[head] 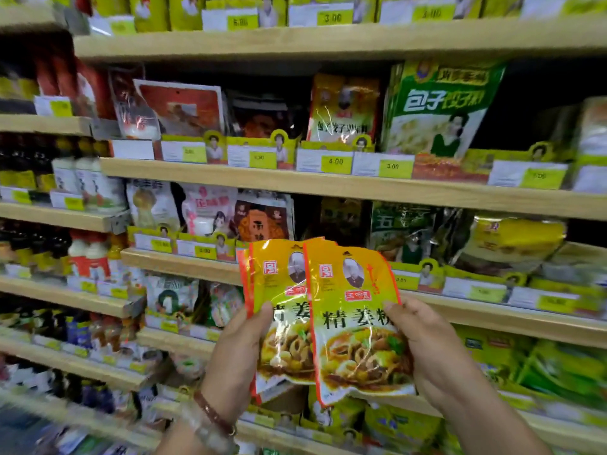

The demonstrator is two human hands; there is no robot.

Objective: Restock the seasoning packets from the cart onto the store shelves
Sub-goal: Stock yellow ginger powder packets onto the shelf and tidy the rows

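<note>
Mid-restock. Left hand [236, 353] and right hand [427, 353] each pinch orange-yellow seasoning packets [354, 323], fanned upright before the shelves [328, 187]. None of these placed yet; cart out of view, remaining stock unknown.

Both forearms rose from the bottom of the view. The left hand [241, 351], beaded bracelets at its wrist, gripped with thumb in front; the right hand [427, 349] pinched likewise, thumb forward, fingers curled behind.
</note>
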